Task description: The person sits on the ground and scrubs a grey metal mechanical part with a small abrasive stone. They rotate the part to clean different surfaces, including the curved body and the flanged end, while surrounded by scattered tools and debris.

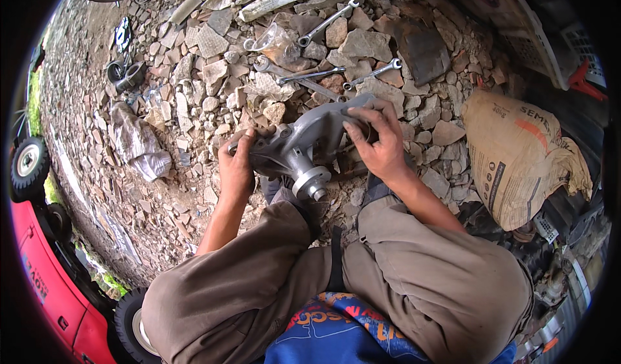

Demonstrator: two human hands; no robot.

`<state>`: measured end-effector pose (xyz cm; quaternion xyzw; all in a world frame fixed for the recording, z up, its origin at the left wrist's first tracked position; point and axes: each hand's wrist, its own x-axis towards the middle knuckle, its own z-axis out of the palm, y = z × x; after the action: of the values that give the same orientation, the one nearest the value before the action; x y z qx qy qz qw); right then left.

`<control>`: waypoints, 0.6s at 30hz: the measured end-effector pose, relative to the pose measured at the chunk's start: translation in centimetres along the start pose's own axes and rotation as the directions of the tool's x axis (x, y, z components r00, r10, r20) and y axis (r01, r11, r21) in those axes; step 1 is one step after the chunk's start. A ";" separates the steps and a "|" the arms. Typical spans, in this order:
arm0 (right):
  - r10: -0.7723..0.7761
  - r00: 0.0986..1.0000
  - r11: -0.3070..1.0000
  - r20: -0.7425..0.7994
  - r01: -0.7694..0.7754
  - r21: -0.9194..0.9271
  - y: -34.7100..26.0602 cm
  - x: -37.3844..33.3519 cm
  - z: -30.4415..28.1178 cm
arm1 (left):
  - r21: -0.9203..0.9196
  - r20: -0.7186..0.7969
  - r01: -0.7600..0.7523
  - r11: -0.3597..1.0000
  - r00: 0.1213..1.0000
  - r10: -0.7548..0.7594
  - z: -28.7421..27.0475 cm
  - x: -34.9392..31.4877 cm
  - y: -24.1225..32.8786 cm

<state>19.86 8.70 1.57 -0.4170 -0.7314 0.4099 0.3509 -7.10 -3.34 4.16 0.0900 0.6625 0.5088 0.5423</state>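
Between my knees I hold a grey cast-metal water pump (304, 141), its round shaft hub (312, 183) turned toward me. My left hand (238, 167) grips the pump's left end, thumb on top and the other fingers mostly hidden behind it. At the upper right rim of the casting, my right hand (380, 141) holds on with its fingers curled over the edge. Just beyond the pump lie several spanners: one long spanner (328, 22), another spanner (373, 74) to its right, and a larger spanner (297, 79) partly behind the casting.
Broken stone and tile rubble (207, 73) covers the ground. A crumpled grey cloth (138, 143) lies at left, below a dark ring-shaped part (125, 75). To the right stand a torn paper sack (511, 157) and a plastic crate (527, 47). A red vehicle (55, 286) is at lower left.
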 end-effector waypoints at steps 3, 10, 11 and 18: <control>-0.070 0.988 0.996 0.135 0.063 0.055 -0.6 -0.5 0.9 | 0.045 0.002 -0.013 0.999 1.000 0.013 1.9 -1.3 1.7; -0.072 0.986 0.983 0.153 0.096 -0.159 -0.5 0.9 2.4 | -0.328 -0.071 0.174 0.929 0.976 -0.207 1.5 -1.6 -0.3; -0.062 0.981 0.980 0.186 0.095 -0.177 -0.8 0.9 2.7 | -0.363 -0.064 0.174 0.916 0.976 -0.211 1.5 -1.6 -0.6; -0.147 0.923 0.963 0.356 0.216 -0.162 -2.0 0.8 2.5 | -0.377 -0.151 0.220 0.900 0.944 -0.294 1.8 -1.4 -0.6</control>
<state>16.76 7.99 2.41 -0.3027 -0.8537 0.3668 0.2123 -4.83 -3.56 4.75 -0.1508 0.6179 0.5499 0.5413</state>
